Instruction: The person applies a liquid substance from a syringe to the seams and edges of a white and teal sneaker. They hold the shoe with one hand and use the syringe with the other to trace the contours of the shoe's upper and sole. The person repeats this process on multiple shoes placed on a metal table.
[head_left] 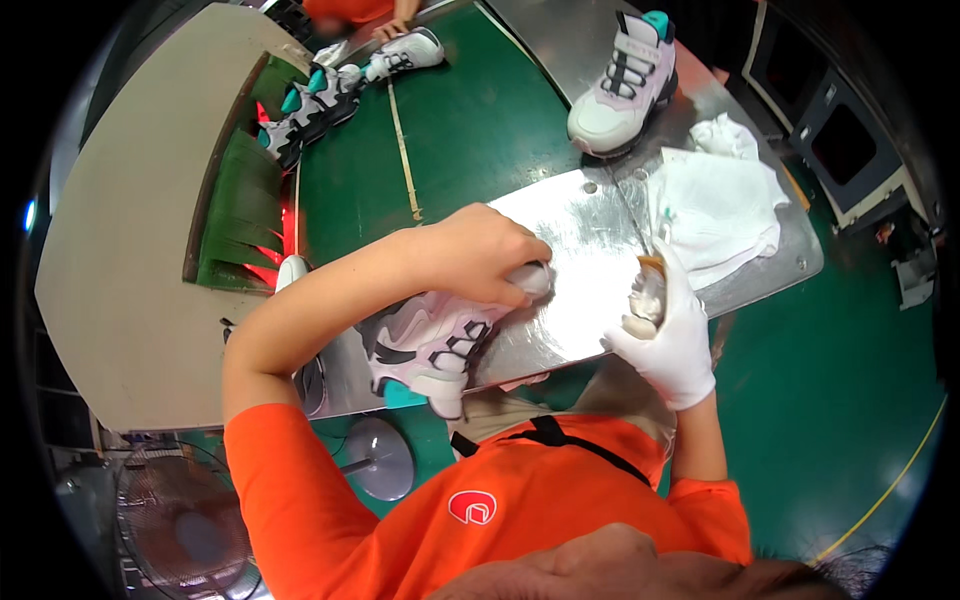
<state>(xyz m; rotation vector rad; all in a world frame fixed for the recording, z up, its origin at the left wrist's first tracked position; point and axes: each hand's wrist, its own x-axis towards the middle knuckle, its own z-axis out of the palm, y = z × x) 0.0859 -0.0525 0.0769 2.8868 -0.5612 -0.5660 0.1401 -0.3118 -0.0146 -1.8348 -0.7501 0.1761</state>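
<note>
A white and pale pink sneaker (430, 340) with black lacing and a teal heel patch lies on its side at the metal table's near edge. My bare left hand (480, 255) is closed over its toe end, with the fingers bent around it. To the right, my right hand (665, 335) wears a white glove and is closed on a small cream and clear lump (645, 302) with a brown edge; its kind is unclear. Beyond both hands stands a matching sneaker (628, 88), toe toward me. White cloths (715, 215) lie crumpled beside my gloved hand.
A green belt (460, 130) runs away from the metal tabletop (570, 230). Several sneakers (315, 105) sit at its far left, near green strip curtains (240, 205). Another person's hand (392, 30) is at the far end. A fan (185, 520) stands lower left.
</note>
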